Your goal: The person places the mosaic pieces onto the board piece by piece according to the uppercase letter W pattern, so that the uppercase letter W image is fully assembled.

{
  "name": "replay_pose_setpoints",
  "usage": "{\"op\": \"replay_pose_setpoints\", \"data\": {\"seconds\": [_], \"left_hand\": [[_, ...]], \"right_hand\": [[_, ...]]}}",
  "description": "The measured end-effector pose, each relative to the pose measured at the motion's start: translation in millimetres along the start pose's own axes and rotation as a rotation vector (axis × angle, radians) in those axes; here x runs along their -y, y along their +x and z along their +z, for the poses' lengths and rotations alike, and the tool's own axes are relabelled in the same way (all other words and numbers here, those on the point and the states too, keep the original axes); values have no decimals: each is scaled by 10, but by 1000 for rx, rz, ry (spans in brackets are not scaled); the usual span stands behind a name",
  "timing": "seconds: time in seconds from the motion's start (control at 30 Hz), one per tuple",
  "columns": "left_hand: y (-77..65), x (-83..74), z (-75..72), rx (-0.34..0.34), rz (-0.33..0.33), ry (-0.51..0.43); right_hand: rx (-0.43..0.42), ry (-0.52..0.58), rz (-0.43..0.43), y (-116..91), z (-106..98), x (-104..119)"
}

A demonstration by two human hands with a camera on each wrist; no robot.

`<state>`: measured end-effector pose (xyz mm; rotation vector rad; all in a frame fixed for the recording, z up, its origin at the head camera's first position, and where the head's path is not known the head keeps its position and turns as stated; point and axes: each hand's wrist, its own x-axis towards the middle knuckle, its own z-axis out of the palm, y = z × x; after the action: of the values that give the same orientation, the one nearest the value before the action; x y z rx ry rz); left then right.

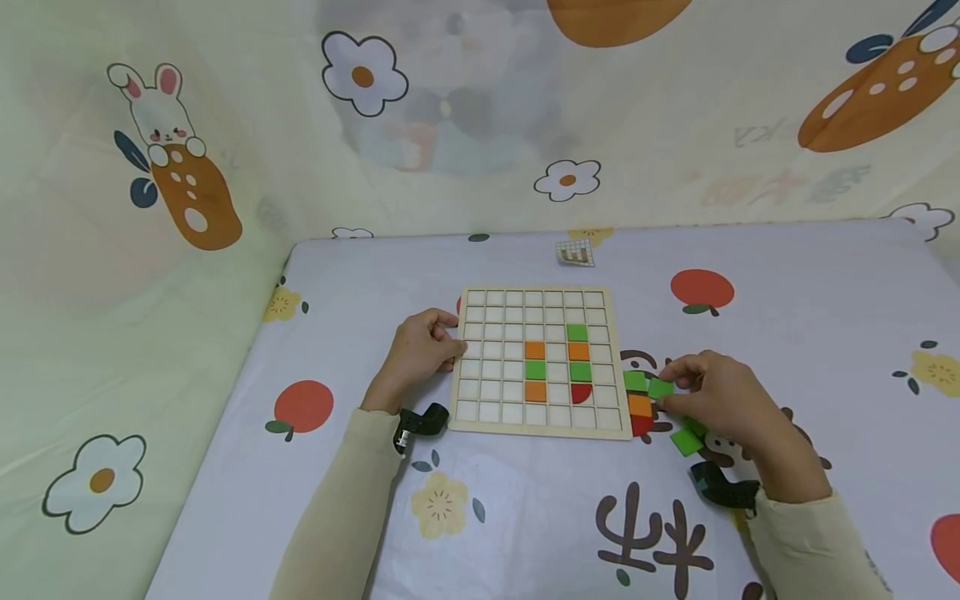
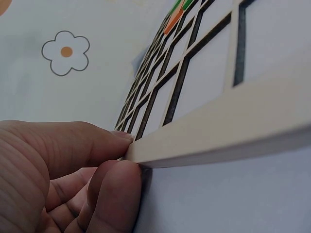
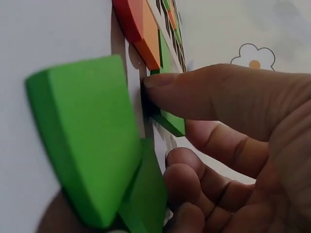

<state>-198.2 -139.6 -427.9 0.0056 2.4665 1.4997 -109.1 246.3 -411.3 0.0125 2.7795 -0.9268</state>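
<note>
A wooden grid board (image 1: 492, 428) lies flat on the table, several orange and green square tiles and one red rounded piece (image 1: 581, 392) set in its cells. At its left edge my left hand (image 1: 420, 348) pinches the frame; the left wrist view shows thumb and finger at the board's rim (image 2: 214, 131). Right of the board, my right hand (image 1: 720, 396) pinches a green tile (image 1: 660, 388) between thumb and fingers. Next to it are another green tile (image 1: 634, 381), an orange tile (image 1: 640, 406) and a red piece (image 1: 642, 426). In the right wrist view a loose green tile (image 3: 92, 131) lies nearest the camera.
More green tiles (image 1: 686, 442) lie below my right hand, partly overlapping. A small printed grid card (image 1: 575, 252) rests beyond the board near the table's back edge. The patterned cloth (image 1: 480, 517) covers the table, and hanging fabric (image 1: 465, 192) closes off the back and left.
</note>
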Motion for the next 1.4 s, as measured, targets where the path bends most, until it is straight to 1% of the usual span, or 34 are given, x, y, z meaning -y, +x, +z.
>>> {"op": "replay_pose_setpoints", "data": {"seconds": [0.3,0.47,0.6,0.73,0.9,1.0,1.2,1.4], "left_hand": [[14,18,-2,1,1,-1],[16,20,-5,3,-2,-1],[14,16,-12,3,-1,3],[18,15,-18,5,1,-3],[15,7,-24,6,2,-4],[8,0,-30,3,-2,7],[10,16,-17,-2,-6,8],[11,22,13,8,0,-7]], "right_hand": [[-34,50,-47,-9,-10,-3],[-11,66,-89,-2,-20,-23],[-7,62,-77,4,-34,-56],[-12,97,-54,3,-46,-79],[12,126,-41,8,-45,-78],[10,115,-42,12,-35,-76],[-23,57,-52,12,-23,-105],[-23,41,-21,9,-23,-108]]}}
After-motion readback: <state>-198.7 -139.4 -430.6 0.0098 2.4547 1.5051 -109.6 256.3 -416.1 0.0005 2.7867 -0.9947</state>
